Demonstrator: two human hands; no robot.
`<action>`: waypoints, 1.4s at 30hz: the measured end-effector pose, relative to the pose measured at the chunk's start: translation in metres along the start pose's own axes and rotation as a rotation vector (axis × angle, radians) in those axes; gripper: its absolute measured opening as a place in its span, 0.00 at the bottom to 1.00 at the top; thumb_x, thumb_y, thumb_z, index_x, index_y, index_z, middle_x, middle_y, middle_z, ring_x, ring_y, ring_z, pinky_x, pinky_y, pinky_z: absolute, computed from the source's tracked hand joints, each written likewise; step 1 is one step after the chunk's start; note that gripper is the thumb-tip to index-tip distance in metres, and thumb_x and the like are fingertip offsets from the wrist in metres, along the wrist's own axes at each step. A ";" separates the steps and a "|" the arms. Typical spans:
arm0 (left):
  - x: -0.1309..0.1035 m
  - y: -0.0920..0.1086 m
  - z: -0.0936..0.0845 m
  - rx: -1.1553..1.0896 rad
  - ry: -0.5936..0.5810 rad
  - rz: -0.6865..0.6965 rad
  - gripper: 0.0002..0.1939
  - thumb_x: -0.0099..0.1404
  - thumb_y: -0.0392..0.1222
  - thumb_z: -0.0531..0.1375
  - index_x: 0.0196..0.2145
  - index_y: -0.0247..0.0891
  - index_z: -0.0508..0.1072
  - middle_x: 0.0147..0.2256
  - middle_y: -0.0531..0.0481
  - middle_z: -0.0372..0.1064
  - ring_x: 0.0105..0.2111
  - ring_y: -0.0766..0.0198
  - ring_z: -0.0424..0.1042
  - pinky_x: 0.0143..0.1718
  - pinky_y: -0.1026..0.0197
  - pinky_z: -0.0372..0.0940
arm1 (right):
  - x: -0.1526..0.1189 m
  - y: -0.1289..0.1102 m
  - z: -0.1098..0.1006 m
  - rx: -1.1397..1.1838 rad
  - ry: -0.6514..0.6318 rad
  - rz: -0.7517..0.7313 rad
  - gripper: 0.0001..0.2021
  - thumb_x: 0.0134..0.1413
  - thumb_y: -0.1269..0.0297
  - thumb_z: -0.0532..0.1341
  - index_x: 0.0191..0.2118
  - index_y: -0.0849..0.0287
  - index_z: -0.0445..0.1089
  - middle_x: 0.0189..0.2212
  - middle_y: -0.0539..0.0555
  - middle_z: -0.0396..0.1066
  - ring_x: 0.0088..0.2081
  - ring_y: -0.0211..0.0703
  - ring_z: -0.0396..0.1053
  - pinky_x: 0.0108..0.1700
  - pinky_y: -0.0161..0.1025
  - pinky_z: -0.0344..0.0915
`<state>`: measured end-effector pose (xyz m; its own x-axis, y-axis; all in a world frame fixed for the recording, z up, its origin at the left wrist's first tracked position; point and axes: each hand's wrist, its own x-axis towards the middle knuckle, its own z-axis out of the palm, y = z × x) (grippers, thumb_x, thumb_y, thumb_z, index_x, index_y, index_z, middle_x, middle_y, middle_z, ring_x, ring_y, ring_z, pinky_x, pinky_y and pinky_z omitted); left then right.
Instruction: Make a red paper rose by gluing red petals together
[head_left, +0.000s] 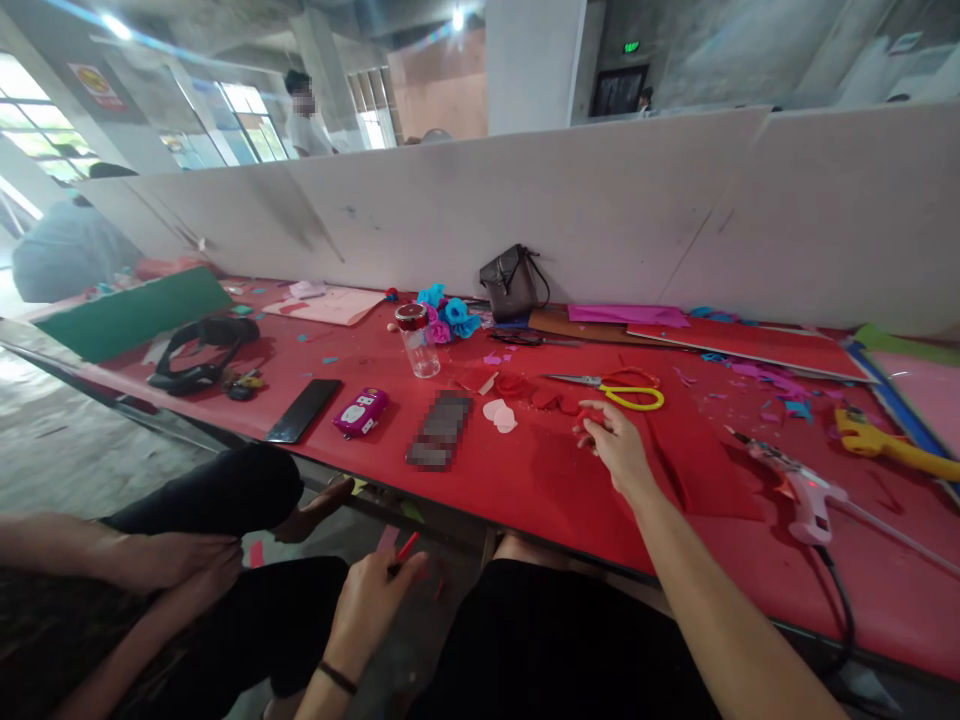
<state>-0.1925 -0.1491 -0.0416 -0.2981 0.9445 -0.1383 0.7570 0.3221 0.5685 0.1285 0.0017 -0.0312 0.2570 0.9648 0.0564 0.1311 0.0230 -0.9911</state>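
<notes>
Low in front of the table edge, my left hand [371,597] is closed around a thin red piece [407,548] that sticks out past the thumb; its exact kind does not show. My right hand [613,445] is over the table with its fingers curled together. Its fingertips are beside small red cut pieces [546,400], and whatever they pinch blends into the red surface. Scissors with yellow handles [634,398] lie just beyond that hand. Pale pink petal-shaped pieces [501,415] are to its left. A red sheet [705,470] lies under and right of the forearm.
A pink glue gun [806,500] with a cable and a yellow one [889,440] lie at right. A glass jar [421,350], paper flowers [450,315], a purple box [361,412], a black phone [305,410] and a small bag [511,283] are on the table. Another person sits close at left.
</notes>
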 end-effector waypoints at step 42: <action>0.155 0.226 0.110 -0.301 -0.021 0.212 0.08 0.56 0.36 0.59 0.27 0.37 0.79 0.29 0.46 0.76 0.32 0.63 0.73 0.35 0.65 0.63 | 0.035 0.019 0.026 -0.177 0.149 -0.096 0.15 0.49 0.58 0.54 0.37 0.59 0.75 0.26 0.54 0.76 0.24 0.44 0.70 0.34 0.41 0.66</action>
<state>-0.0035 0.0773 -0.0234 -0.1382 0.9904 -0.0069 0.5950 0.0886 0.7988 0.1156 0.0430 -0.0511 0.3716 0.9109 0.1792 0.3242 0.0535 -0.9445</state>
